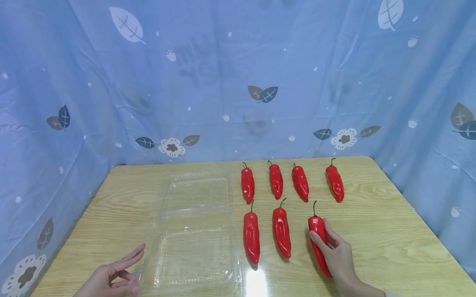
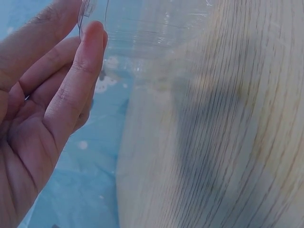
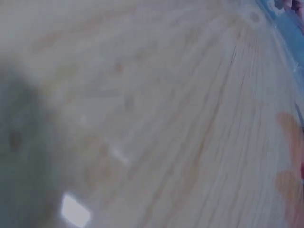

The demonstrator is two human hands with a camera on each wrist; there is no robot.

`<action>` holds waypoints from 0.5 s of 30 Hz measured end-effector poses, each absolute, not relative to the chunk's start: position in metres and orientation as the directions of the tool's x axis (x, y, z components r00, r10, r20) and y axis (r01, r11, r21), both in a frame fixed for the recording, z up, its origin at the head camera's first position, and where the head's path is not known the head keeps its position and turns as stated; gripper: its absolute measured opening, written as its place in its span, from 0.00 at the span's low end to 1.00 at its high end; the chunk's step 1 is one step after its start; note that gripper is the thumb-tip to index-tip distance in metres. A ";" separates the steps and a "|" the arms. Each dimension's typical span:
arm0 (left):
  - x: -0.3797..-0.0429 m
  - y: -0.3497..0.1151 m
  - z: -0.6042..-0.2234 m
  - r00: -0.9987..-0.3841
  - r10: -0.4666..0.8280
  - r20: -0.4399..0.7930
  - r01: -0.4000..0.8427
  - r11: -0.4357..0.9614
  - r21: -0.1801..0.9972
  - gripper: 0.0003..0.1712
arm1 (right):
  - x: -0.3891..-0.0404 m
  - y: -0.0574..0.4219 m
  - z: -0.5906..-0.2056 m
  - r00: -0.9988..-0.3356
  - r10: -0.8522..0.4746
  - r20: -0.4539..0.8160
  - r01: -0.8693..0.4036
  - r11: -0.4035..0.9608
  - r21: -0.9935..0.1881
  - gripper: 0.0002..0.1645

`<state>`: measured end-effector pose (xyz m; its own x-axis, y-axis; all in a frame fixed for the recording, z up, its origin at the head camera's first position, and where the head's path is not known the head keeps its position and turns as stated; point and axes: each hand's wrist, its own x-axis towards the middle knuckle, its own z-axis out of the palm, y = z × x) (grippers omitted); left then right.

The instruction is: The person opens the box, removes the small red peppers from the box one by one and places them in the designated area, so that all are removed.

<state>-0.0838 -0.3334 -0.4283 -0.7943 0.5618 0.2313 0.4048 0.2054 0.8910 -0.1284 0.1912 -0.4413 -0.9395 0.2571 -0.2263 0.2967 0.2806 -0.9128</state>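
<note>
My right hand (image 1: 338, 259) grips a red pepper (image 1: 316, 225) round its middle, at the front right of the peppers, its green stem pointing away from me. In the right wrist view only blurred fingertips (image 3: 289, 147) show at the right edge. On the left, an open clear plastic clamshell box (image 1: 195, 257) lies on the table with its lid half folded back. My left hand (image 1: 110, 278) pinches the near left edge of that box, some of its fingers stretched out. The left wrist view shows the box's edge (image 2: 84, 16) at those fingertips.
Two more red peppers (image 1: 252, 237) (image 1: 281, 232) lie between the box and my right hand. Behind them several peppers (image 1: 276, 181) form a back row on the wooden table (image 1: 382, 230). A blue leaf-patterned curtain (image 1: 241, 77) encloses the table's back and sides.
</note>
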 end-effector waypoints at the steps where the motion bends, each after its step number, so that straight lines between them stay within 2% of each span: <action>1: -0.084 -0.333 -0.428 -0.792 0.564 0.232 0.405 0.201 0.892 0.43 | -0.130 0.191 -0.443 -0.940 0.254 -0.229 0.298 0.283 -0.912 0.48; 9: -0.084 -0.333 -0.428 -0.776 0.599 0.197 0.345 0.141 0.928 0.42 | -0.139 0.191 -0.449 -0.951 0.219 -0.218 0.285 0.343 -0.895 0.47; 15: -0.085 -0.333 -0.427 -0.778 0.600 0.188 0.318 0.118 0.941 0.42 | -0.146 0.188 -0.449 -0.971 0.182 -0.152 0.217 0.426 -0.878 0.45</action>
<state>-0.0855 -0.3333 -0.4271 -0.7776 0.6000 0.1878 0.3182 0.1180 0.9406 -0.1460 0.1883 -0.4486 -0.9714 0.1823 -0.1519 0.2172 0.4258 -0.8784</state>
